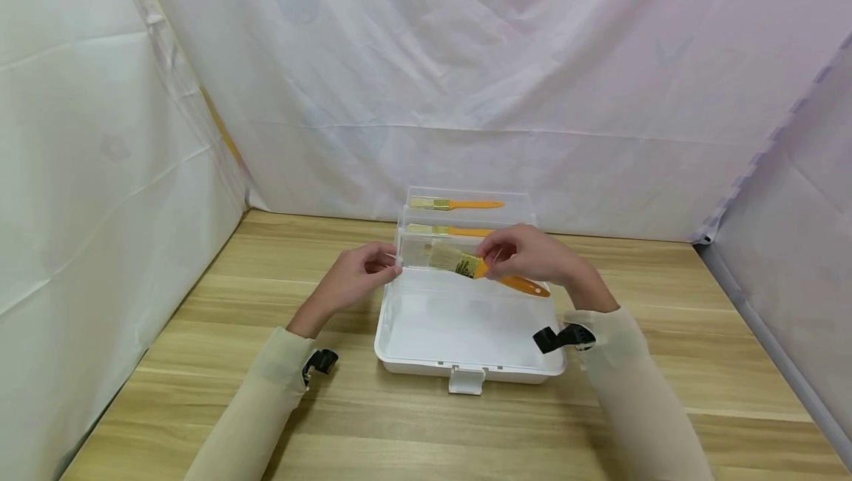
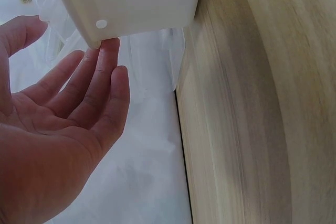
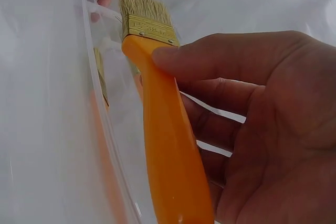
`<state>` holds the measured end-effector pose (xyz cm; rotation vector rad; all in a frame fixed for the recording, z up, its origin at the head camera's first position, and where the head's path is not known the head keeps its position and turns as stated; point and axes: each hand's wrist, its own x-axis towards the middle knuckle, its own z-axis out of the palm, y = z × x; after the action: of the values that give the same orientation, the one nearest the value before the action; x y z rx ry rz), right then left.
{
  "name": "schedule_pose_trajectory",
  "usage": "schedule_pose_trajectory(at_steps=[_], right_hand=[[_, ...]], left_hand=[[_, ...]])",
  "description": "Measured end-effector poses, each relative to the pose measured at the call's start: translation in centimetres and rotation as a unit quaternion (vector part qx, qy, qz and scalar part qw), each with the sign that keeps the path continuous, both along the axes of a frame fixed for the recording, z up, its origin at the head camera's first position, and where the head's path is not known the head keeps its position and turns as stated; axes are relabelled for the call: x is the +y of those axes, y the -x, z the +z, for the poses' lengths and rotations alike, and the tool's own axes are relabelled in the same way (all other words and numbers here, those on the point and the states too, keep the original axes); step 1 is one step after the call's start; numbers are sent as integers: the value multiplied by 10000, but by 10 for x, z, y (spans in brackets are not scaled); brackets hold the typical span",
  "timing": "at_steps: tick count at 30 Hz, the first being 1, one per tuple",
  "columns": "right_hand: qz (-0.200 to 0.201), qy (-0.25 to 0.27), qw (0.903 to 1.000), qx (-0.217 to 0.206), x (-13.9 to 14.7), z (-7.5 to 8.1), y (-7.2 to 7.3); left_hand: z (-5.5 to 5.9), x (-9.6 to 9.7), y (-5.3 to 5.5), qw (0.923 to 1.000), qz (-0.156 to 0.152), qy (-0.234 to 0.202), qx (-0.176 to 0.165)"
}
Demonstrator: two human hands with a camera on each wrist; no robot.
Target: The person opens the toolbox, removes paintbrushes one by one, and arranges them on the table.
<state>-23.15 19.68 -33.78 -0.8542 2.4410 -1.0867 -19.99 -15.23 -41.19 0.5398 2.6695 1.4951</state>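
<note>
An opened white plastic case [image 1: 469, 325] stands on the wooden table, with stepped clear trays [image 1: 466, 216] at its back. My right hand [image 1: 535, 253] pinches a flat paintbrush [image 1: 522, 286] by its orange handle, thumb near the metal band. Its pale bristles point left, above the front clear tray. Two similar paintbrushes, a rear one [image 1: 475, 205] and a nearer one [image 1: 469, 231], lie in the trays behind. At the left side of the trays is my left hand [image 1: 356, 274]. Its loosely bent fingers [image 2: 107, 56] touch the white case's corner, and its thumb meets the clear plastic.
The wooden table [image 1: 319, 422] extends around the case. White cloth [image 1: 479, 81] hangs behind and at both sides. A latch [image 1: 466, 381] hangs at the case's front edge. Each wrist carries a small black camera, such as the right one [image 1: 566, 337].
</note>
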Motion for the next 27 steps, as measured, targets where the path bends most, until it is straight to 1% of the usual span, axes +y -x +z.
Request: schedule_pose_trajectory(at_steps=[10,16,27], right_hand=[[-294,525,9976,-336,15,-4,-4],[-513,718,9943,-601,25,-8,-5],[-675,1203,9875,-764,38,-14,-7]], left_hand=[[-1,1,1,10000,10,-16,-18],[0,2,1,10000,19,-44,-45],[0,2,1,10000,64,-12,-73]])
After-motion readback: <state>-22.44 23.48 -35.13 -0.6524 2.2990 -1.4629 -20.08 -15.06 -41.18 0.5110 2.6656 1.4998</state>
